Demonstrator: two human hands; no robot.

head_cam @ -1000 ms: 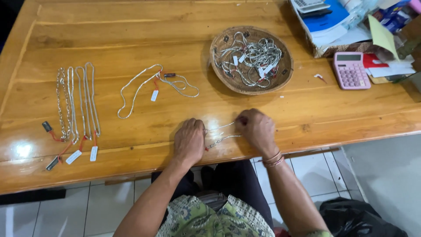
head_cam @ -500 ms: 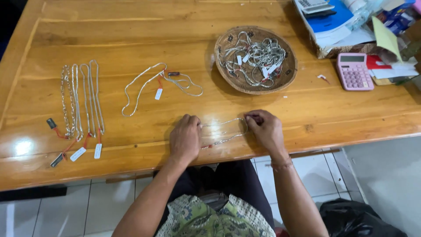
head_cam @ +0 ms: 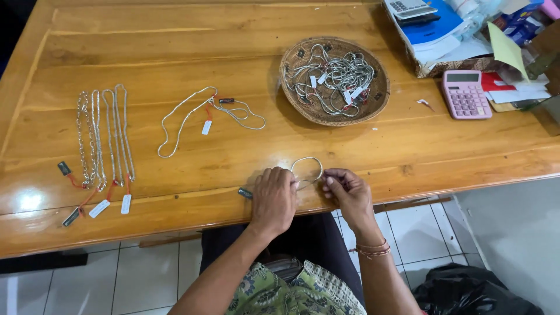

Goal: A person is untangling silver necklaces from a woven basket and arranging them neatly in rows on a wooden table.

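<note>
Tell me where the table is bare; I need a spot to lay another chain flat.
Bare wood runs along the far table edge, behind the chain row and the loose chain. Another patch lies between basket and pink calculator. Crowded: the far right corner with papers, and near both hands, left hand, right hand.

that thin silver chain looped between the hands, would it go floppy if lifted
Probably floppy: the thin silver chain lies curled in a loose loop between the left hand and right hand. Likely light, being so fine. It may snag rather than roll.
</note>
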